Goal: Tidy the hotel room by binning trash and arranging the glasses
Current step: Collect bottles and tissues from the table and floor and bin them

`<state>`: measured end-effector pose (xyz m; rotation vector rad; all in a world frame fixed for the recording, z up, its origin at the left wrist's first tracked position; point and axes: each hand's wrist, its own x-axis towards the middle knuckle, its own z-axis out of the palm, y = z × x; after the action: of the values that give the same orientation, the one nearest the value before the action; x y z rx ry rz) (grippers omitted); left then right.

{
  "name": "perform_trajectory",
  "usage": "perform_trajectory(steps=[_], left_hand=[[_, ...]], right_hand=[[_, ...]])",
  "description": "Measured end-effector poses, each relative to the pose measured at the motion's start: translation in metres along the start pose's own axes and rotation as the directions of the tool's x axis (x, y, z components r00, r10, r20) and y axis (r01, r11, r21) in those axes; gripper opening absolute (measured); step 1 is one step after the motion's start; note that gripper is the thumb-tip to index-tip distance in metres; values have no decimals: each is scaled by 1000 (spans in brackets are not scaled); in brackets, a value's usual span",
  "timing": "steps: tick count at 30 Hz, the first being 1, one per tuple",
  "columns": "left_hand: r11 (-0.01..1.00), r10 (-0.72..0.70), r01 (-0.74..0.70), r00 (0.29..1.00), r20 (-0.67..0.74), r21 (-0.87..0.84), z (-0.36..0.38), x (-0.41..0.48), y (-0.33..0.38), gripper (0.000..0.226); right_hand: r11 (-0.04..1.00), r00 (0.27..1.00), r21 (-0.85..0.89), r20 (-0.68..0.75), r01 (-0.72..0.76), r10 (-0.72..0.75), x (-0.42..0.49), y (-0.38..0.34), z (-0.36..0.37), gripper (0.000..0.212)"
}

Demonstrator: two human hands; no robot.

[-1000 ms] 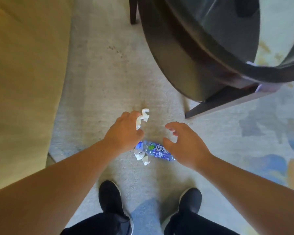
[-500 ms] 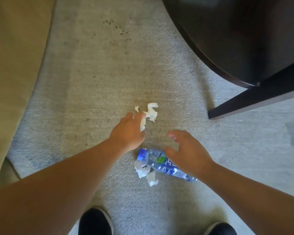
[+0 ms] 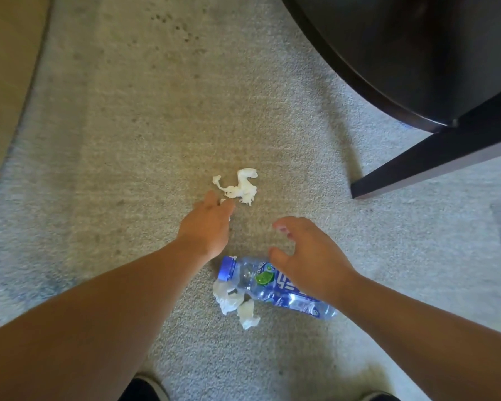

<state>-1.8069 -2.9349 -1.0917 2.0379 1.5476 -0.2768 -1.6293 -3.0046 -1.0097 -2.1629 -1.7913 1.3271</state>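
Observation:
A crumpled white tissue lies on the pale carpet. My left hand reaches just below it, fingertips at its near edge, holding nothing that I can see. An empty clear plastic bottle with a blue cap and blue label lies on its side nearer to me. My right hand hovers over the bottle's middle with fingers spread and loosely bent, hiding part of the label. Two more white tissue wads lie against the bottle's cap end.
A dark round table fills the upper right, with a dark leg slanting down to the carpet. A tan upholstered piece borders the left. My black shoes show at the bottom edge.
The view has dropped closer to the floor. My left hand has moved toward the far tissue and my right hand has come lower over the bottle.

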Motion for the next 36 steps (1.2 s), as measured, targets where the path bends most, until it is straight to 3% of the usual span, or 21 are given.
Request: perform_trajectory(steps=[7, 12, 18, 30, 34, 36], left_hand=[[996, 51, -58, 994, -95, -73, -19, -4, -2, 12], [973, 41, -88, 976, -214, -214, -51, -3, 3, 16], [966, 40, -116, 949, -313, -230, -66, 3, 11, 13], [980, 108, -142, 968, -228, -140, -31, 42, 27, 22], [988, 143, -149, 982, -121, -43, -16, 50, 26, 43], [991, 134, -134, 989, -65, -4, -12, 51, 27, 43]], right_hand=[[1000, 1000, 10, -3, 11, -11, 2, -3, -8, 46], [999, 999, 25, -19, 30, -29, 3, -11, -16, 48], [998, 999, 37, -34, 42, -41, 3, -17, -28, 47], [999, 997, 44, -74, 9, -6, -2, 4, -29, 50], [999, 996, 48, -87, -19, 23, -4, 10, -27, 50], [998, 995, 50, -94, -23, 28, -5, 12, -26, 50]])
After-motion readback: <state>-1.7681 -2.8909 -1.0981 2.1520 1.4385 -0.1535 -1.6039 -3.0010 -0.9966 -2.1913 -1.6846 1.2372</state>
